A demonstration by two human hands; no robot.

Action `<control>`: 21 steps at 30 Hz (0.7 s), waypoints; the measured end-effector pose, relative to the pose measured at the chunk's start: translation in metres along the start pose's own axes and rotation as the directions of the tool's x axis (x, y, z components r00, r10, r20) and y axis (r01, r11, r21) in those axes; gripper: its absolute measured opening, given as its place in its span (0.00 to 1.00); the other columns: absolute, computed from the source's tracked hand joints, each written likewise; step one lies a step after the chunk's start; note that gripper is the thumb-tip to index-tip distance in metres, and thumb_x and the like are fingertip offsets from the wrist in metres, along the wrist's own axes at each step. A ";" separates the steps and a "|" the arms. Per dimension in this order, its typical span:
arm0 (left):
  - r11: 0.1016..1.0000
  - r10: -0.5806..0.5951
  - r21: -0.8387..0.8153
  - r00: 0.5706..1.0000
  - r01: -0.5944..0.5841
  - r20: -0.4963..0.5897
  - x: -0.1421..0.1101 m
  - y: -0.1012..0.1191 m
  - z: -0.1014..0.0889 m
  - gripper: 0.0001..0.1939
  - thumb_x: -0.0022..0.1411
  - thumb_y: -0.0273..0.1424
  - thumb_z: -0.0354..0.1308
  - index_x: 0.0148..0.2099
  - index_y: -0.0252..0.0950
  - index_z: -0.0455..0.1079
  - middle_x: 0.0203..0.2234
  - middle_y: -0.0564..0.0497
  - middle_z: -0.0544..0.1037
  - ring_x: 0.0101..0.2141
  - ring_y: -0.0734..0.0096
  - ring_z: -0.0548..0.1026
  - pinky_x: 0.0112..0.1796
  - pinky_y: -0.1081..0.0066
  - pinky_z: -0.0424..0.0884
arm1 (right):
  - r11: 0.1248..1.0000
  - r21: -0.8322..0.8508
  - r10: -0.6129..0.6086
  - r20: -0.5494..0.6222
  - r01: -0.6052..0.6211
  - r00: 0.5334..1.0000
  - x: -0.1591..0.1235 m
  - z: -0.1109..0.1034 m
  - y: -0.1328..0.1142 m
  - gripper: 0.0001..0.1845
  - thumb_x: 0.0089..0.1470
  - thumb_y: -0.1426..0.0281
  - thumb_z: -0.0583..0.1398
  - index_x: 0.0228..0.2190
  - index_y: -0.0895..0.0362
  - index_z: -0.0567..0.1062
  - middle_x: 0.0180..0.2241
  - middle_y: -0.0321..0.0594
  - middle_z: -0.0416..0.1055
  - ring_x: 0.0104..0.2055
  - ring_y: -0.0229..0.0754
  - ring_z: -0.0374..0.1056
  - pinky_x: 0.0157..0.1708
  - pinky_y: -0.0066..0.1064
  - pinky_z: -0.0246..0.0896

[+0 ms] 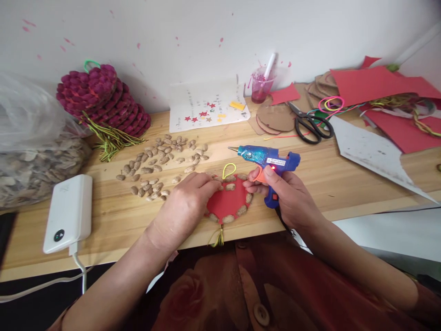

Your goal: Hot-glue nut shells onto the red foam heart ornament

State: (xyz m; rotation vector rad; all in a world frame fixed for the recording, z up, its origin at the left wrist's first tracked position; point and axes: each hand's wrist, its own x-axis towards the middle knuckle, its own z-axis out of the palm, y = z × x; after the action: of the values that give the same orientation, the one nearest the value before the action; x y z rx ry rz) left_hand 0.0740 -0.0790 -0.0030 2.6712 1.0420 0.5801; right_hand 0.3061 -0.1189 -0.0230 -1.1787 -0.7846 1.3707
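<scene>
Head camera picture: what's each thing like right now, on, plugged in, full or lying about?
Hot glue gun: red light on, held in right hand.
Red disc: peanuts along its rim, partly covered by left hand.
Loose peanuts: scattered.
Power bank: cable plugged in.
Scissors: lying down, blades hard to judge.
Plastic cup: pink-stained, white marker leaning inside.

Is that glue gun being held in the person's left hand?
No, the right hand holds the blue glue gun, while the left hand is at the red disc.
</scene>
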 end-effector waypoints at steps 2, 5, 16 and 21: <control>0.997 -0.046 -0.064 0.998 0.044 -0.030 -0.003 -0.001 0.000 0.16 0.72 0.21 0.50 0.54 0.37 0.75 0.44 0.45 0.81 0.43 0.65 0.79 0.45 0.67 0.77 | 1.000 -0.005 0.004 -0.002 -0.004 1.000 0.000 0.000 0.001 0.20 0.54 0.48 0.69 0.33 0.53 0.80 0.36 0.40 0.79 0.36 0.44 0.79 0.42 0.37 0.78; 0.991 -0.104 -0.100 0.989 0.093 -0.105 -0.010 -0.003 0.002 0.19 0.70 0.20 0.48 0.53 0.38 0.76 0.48 0.45 0.81 0.48 0.65 0.79 0.50 0.66 0.77 | 1.000 -0.005 0.006 -0.005 -0.006 1.000 0.000 -0.001 0.002 0.21 0.54 0.48 0.69 0.33 0.53 0.80 0.36 0.40 0.78 0.36 0.44 0.80 0.43 0.37 0.78; 0.998 -0.051 -0.051 0.976 0.041 -0.213 -0.015 0.003 0.014 0.10 0.71 0.23 0.55 0.49 0.35 0.77 0.45 0.43 0.82 0.46 0.63 0.80 0.49 0.64 0.78 | 1.000 -0.004 -0.011 0.004 0.011 1.000 0.000 0.001 0.000 0.21 0.53 0.48 0.69 0.32 0.53 0.80 0.36 0.40 0.78 0.38 0.45 0.79 0.42 0.38 0.79; 0.998 -0.061 -0.022 0.975 0.058 -0.215 -0.007 0.004 0.016 0.09 0.72 0.24 0.55 0.44 0.36 0.78 0.43 0.45 0.82 0.44 0.63 0.80 0.48 0.64 0.77 | 1.000 -0.011 -0.009 -0.001 0.009 1.000 0.000 0.001 -0.001 0.20 0.53 0.49 0.69 0.32 0.53 0.80 0.36 0.40 0.78 0.38 0.45 0.79 0.42 0.37 0.79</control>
State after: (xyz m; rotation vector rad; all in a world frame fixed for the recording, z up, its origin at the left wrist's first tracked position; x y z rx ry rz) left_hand 0.0792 -0.0878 -0.0178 2.5969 1.1625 0.8782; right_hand 0.3049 -0.1190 -0.0220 -1.1834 -0.7970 1.3602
